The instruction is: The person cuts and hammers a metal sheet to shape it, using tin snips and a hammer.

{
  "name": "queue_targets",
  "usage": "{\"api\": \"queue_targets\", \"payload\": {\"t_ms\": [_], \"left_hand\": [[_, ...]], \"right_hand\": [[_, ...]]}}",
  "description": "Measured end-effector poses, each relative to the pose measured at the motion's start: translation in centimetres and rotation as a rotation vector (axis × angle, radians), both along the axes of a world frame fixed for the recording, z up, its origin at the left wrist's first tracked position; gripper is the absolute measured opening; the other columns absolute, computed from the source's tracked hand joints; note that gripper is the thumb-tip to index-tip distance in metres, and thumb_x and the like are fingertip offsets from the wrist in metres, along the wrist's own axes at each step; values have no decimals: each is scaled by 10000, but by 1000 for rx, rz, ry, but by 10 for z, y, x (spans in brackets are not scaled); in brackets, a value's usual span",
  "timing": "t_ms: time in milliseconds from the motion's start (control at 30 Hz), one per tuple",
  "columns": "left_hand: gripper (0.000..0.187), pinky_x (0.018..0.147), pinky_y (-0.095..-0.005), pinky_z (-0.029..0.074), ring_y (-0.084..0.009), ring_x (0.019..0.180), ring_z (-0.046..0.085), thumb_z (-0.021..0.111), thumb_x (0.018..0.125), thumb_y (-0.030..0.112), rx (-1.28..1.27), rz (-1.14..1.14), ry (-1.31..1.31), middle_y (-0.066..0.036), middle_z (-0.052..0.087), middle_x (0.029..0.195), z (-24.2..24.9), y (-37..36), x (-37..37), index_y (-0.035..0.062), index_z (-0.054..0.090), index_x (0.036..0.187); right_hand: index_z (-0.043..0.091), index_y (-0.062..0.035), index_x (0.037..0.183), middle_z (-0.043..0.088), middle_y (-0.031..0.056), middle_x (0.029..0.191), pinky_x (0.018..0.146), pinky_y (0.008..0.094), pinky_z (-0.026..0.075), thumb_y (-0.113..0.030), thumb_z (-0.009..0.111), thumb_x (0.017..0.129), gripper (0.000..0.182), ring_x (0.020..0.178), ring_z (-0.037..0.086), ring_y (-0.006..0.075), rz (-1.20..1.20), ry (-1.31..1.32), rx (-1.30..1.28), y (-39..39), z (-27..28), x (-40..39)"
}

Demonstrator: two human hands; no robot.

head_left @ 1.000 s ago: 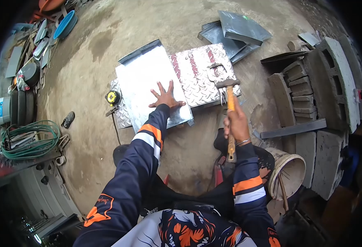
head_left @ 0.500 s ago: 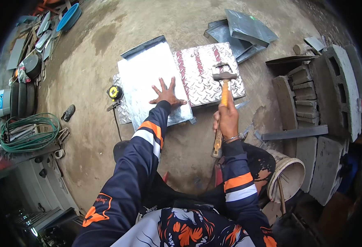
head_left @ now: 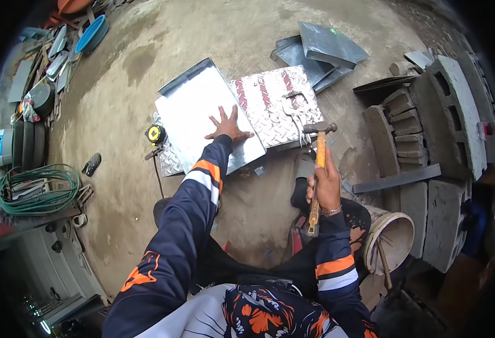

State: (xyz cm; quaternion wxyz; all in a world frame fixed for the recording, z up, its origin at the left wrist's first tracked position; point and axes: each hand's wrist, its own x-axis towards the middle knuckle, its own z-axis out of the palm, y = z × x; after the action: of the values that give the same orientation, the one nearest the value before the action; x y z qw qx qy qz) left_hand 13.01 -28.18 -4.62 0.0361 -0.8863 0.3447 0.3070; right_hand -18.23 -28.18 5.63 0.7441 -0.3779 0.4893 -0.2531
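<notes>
Pressing flat with spread fingers, the left hand [head_left: 227, 127] rests on the shiny bent sheet of thin metal [head_left: 202, 115], near its lower right corner, pinning it down. That sheet lies on the bare concrete floor [head_left: 140, 73], partly over a silver diamond-pattern tread plate [head_left: 272, 101] that shows to its right. The right hand [head_left: 325, 183] is clenched around the yellow-handled hammer [head_left: 318, 169], gripping the shaft at about mid-length. The hammer's long axis runs almost straight away from the person, with the dark steel head [head_left: 319, 128] at the far end, raised just off the tread plate's lower right corner. The sheet lies up and to the left of the hammer head, and the left hand sits between them; the left hand is touching the sheet, the right hand is well apart from it. A pair of metal snips [head_left: 293, 107] rests on the tread plate beyond the hammer head. A yellow-and-black tape measure [head_left: 155, 134] sits just beside the sheet's left edge.
</notes>
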Motion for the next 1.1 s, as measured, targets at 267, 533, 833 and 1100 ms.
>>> {"api": "queue_targets", "payload": {"t_ms": [267, 533, 833, 1100], "left_hand": [[1205, 910, -866, 245, -525, 1426, -125, 817, 620, 623, 82, 15, 36, -92, -191, 1603, 3, 19, -32, 485, 13, 1507], [1211, 889, -871, 260, -550, 1416, -111, 823, 610, 625, 88, 9, 10, -97, -190, 1601, -3, 14, -30, 497, 15, 1502], [1252, 895, -861, 284, -550, 1419, -86, 851, 568, 609, 101, -24, 7, -85, -167, 1610, -4, 19, -20, 503, 23, 1500], [1269, 902, -843, 314, -532, 1430, -64, 863, 562, 590, 119, -72, -20, -68, -123, 1619, -1, 27, -15, 501, 15, 1501]], "right_hand": [[176, -251, 1558, 493, 21, 612, 334, 289, 420, -117, 427, 967, 656, 377, 470, 119, 195, 23, 54, -1, -26, -3], [170, -184, 1552, 480, 22, 631, 340, 275, 424, -143, 413, 1002, 603, 394, 452, 109, -170, -91, -136, -36, -39, 55], [236, -204, 1542, 471, 20, 602, 322, 281, 410, -114, 422, 972, 606, 371, 451, 113, 11, -24, -24, -48, -32, 50], [264, -209, 1536, 465, 20, 590, 332, 302, 417, -102, 431, 947, 621, 365, 440, 126, 167, 101, -41, -30, -36, 46]]}}
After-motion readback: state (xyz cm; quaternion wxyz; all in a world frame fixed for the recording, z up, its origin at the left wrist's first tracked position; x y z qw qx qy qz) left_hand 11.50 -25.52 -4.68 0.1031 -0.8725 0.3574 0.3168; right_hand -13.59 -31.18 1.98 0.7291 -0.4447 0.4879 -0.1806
